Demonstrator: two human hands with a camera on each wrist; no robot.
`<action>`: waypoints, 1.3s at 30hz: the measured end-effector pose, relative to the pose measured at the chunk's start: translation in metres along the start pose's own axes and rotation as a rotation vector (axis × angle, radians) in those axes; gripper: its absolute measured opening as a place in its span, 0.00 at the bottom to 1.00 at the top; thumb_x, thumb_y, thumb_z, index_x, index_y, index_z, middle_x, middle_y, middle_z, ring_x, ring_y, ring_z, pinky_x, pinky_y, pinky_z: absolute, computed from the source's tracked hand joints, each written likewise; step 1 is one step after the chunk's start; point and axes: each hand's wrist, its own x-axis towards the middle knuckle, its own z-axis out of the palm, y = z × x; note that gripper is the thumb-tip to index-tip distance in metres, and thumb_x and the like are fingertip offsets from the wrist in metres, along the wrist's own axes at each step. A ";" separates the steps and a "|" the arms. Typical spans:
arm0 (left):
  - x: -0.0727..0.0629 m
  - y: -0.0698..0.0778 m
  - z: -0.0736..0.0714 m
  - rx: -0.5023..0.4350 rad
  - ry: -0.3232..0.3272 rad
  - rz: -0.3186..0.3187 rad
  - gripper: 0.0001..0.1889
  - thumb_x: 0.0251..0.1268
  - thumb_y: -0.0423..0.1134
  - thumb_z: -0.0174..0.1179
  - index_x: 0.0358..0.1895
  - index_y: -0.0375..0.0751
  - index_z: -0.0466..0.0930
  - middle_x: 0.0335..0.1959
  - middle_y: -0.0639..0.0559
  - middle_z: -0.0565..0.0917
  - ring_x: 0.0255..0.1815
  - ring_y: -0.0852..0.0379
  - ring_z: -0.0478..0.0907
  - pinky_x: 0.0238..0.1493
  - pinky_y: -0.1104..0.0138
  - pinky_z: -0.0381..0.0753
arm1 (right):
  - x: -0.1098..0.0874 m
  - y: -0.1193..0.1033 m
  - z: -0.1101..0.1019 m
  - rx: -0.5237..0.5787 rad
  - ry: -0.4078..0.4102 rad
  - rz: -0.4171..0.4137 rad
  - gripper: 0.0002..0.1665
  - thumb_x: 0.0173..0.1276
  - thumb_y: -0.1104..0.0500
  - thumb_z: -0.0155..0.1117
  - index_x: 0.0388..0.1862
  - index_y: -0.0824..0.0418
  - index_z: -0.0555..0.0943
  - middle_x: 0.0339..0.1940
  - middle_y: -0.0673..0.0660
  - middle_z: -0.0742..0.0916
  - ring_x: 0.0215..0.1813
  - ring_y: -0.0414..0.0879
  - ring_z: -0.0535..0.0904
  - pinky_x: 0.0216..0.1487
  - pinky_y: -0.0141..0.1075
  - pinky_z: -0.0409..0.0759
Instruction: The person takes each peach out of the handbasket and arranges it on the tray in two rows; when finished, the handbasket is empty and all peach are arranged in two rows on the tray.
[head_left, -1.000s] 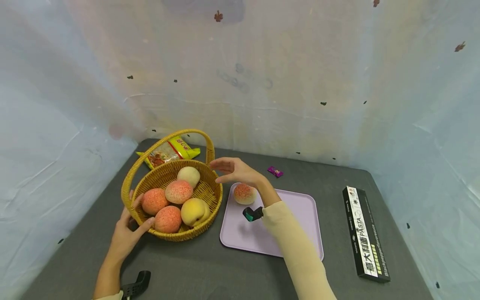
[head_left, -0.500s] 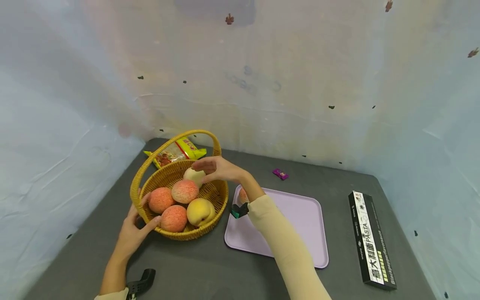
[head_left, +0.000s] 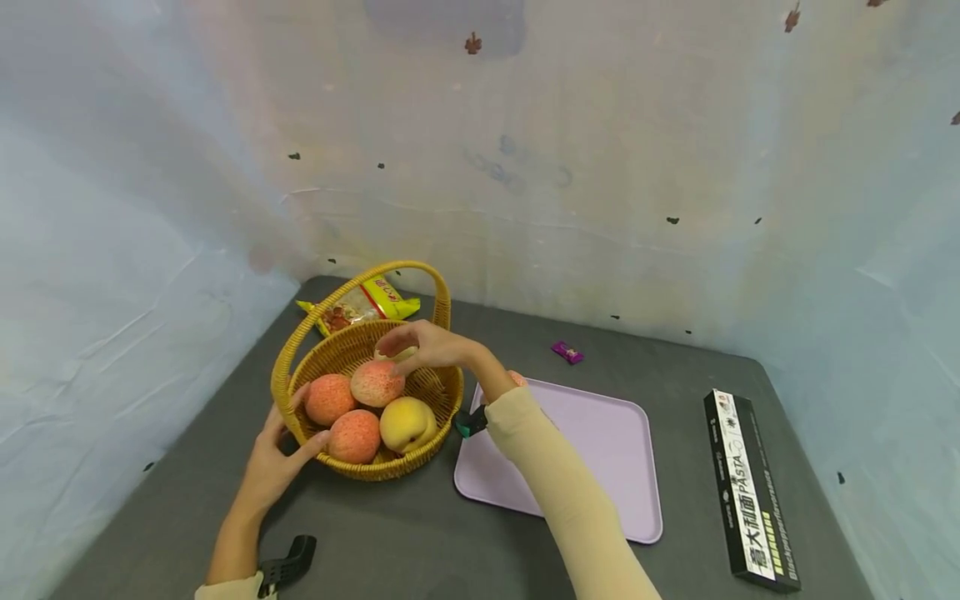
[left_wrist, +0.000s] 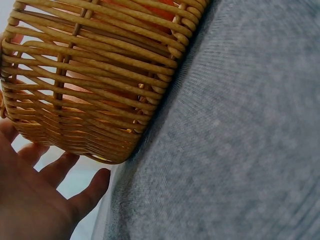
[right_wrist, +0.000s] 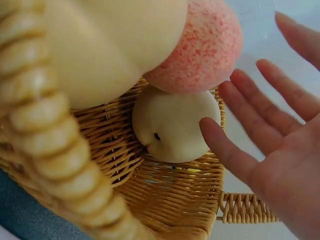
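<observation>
Basket (head_left: pixel 375 472): on the table (head_left: pixel 390 542), left of the tray, handle up; I count 5 fruits inside.
White peach (right_wrist: pixel 175 130): at the back of the basket, largely covered by the right hand from my head view.
Red peaches (head_left: pixel 377 383): 3, 1 in the middle of the basket, 2 near the left hand.
Yellow peach (head_left: pixel 407 425): front right inside the basket.
Left hand (head_left: pixel 270 462): at the basket's near left side, touching it; I find the fingers spread and mostly straight.
Right hand (head_left: pixel 435 344): over the basket, beside the white peach; fingers extended and apart, contact with the fruit I cannot confirm.
Tray (head_left: pixel 600 450): lilac, under the right forearm, 1 fruit (head_left: pixel 517 378) at its far left corner, mostly hidden.
Bag (head_left: pixel 386 296): yellow, behind the basket.
Candy (head_left: pixel 567 352): purple, beyond the tray.
Pasta box (head_left: pixel 750 492): black, right of the tray.
</observation>
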 end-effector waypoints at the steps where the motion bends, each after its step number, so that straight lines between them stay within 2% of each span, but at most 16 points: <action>1: 0.000 0.000 0.000 0.001 0.001 0.007 0.41 0.62 0.28 0.67 0.78 0.48 0.59 0.79 0.45 0.55 0.70 0.67 0.59 0.55 0.76 0.62 | -0.001 -0.001 0.000 -0.013 0.003 0.006 0.31 0.68 0.64 0.68 0.68 0.71 0.72 0.65 0.66 0.78 0.65 0.55 0.75 0.59 0.33 0.74; 5: 0.000 0.000 0.000 0.008 0.002 0.007 0.41 0.63 0.29 0.67 0.79 0.49 0.59 0.80 0.46 0.53 0.70 0.66 0.59 0.54 0.76 0.62 | -0.004 -0.003 -0.002 -0.063 0.039 0.042 0.27 0.67 0.64 0.70 0.62 0.72 0.76 0.58 0.65 0.81 0.57 0.52 0.79 0.55 0.32 0.77; 8: 0.000 0.000 -0.001 0.018 0.000 -0.019 0.42 0.63 0.30 0.67 0.79 0.51 0.59 0.80 0.49 0.52 0.72 0.60 0.59 0.55 0.75 0.63 | -0.007 -0.004 -0.004 -0.090 0.051 0.079 0.25 0.66 0.63 0.71 0.59 0.72 0.78 0.54 0.64 0.83 0.53 0.50 0.80 0.53 0.32 0.77; 10: -0.001 0.000 -0.002 0.023 -0.004 -0.033 0.42 0.63 0.30 0.67 0.79 0.52 0.58 0.81 0.51 0.49 0.75 0.54 0.57 0.55 0.75 0.62 | -0.009 -0.006 -0.006 -0.114 0.025 0.119 0.23 0.66 0.62 0.71 0.57 0.72 0.80 0.52 0.62 0.85 0.51 0.47 0.80 0.52 0.32 0.77; 13: -0.002 0.000 -0.003 0.024 -0.007 -0.038 0.42 0.64 0.31 0.67 0.79 0.51 0.58 0.82 0.53 0.48 0.76 0.50 0.56 0.56 0.76 0.61 | -0.010 -0.008 -0.008 -0.164 -0.069 0.182 0.19 0.68 0.58 0.70 0.52 0.69 0.84 0.43 0.55 0.87 0.41 0.40 0.79 0.47 0.33 0.77; 16: -0.002 -0.001 -0.003 0.023 -0.004 -0.034 0.42 0.64 0.30 0.66 0.79 0.51 0.58 0.82 0.53 0.47 0.76 0.55 0.56 0.55 0.77 0.61 | -0.009 -0.009 -0.007 -0.178 -0.187 0.232 0.12 0.71 0.55 0.67 0.40 0.64 0.86 0.26 0.47 0.80 0.28 0.38 0.68 0.38 0.36 0.72; 19: -0.001 -0.001 -0.003 0.020 -0.002 -0.028 0.42 0.64 0.30 0.67 0.79 0.51 0.58 0.81 0.52 0.49 0.74 0.60 0.57 0.56 0.76 0.61 | -0.006 -0.008 -0.004 -0.148 -0.276 0.288 0.19 0.73 0.52 0.63 0.25 0.61 0.79 0.18 0.49 0.68 0.23 0.41 0.57 0.34 0.39 0.62; 21: -0.001 0.000 -0.003 0.019 -0.007 -0.029 0.42 0.64 0.30 0.67 0.79 0.51 0.58 0.81 0.52 0.49 0.74 0.60 0.57 0.56 0.75 0.62 | -0.005 -0.008 -0.002 -0.145 -0.324 0.325 0.24 0.75 0.50 0.61 0.21 0.60 0.73 0.18 0.51 0.65 0.23 0.43 0.56 0.34 0.40 0.62; 23: -0.001 0.001 -0.002 0.016 -0.007 -0.029 0.42 0.64 0.31 0.67 0.79 0.51 0.58 0.81 0.51 0.51 0.73 0.60 0.58 0.56 0.74 0.62 | -0.003 -0.008 0.001 -0.135 -0.357 0.374 0.24 0.75 0.48 0.60 0.21 0.60 0.72 0.20 0.54 0.70 0.25 0.45 0.63 0.36 0.40 0.69; 25: -0.001 0.001 -0.002 0.017 -0.006 -0.029 0.42 0.63 0.31 0.67 0.79 0.52 0.58 0.80 0.51 0.52 0.73 0.63 0.58 0.56 0.74 0.62 | 0.000 -0.008 0.005 -0.131 -0.380 0.424 0.24 0.74 0.46 0.59 0.23 0.60 0.75 0.24 0.57 0.75 0.30 0.48 0.71 0.43 0.43 0.77; 28: -0.001 0.000 -0.001 0.008 0.002 -0.007 0.42 0.63 0.30 0.67 0.79 0.50 0.59 0.79 0.47 0.55 0.71 0.66 0.59 0.56 0.74 0.62 | 0.004 -0.008 0.009 -0.111 -0.401 0.504 0.23 0.73 0.43 0.60 0.28 0.60 0.80 0.32 0.58 0.82 0.40 0.51 0.79 0.54 0.48 0.79; 31: -0.001 -0.001 -0.001 0.002 0.006 0.016 0.41 0.62 0.29 0.67 0.78 0.48 0.60 0.79 0.45 0.56 0.70 0.66 0.60 0.55 0.75 0.62 | 0.008 -0.008 0.013 -0.086 -0.409 0.565 0.22 0.73 0.42 0.60 0.34 0.60 0.82 0.36 0.56 0.84 0.44 0.51 0.82 0.55 0.49 0.79; 36: -0.001 0.000 -0.002 -0.005 0.004 0.006 0.42 0.62 0.29 0.68 0.78 0.49 0.60 0.79 0.47 0.54 0.70 0.66 0.59 0.56 0.75 0.61 | 0.012 -0.007 0.016 -0.007 -0.413 0.637 0.21 0.73 0.44 0.61 0.54 0.57 0.82 0.49 0.54 0.85 0.54 0.50 0.82 0.57 0.49 0.79; 39: 0.000 0.000 -0.003 -0.004 0.007 0.011 0.42 0.62 0.29 0.68 0.78 0.49 0.60 0.79 0.47 0.54 0.70 0.66 0.59 0.56 0.75 0.61 | 0.013 -0.008 0.016 0.027 -0.417 0.666 0.22 0.72 0.44 0.62 0.56 0.57 0.80 0.52 0.54 0.84 0.54 0.49 0.81 0.58 0.50 0.78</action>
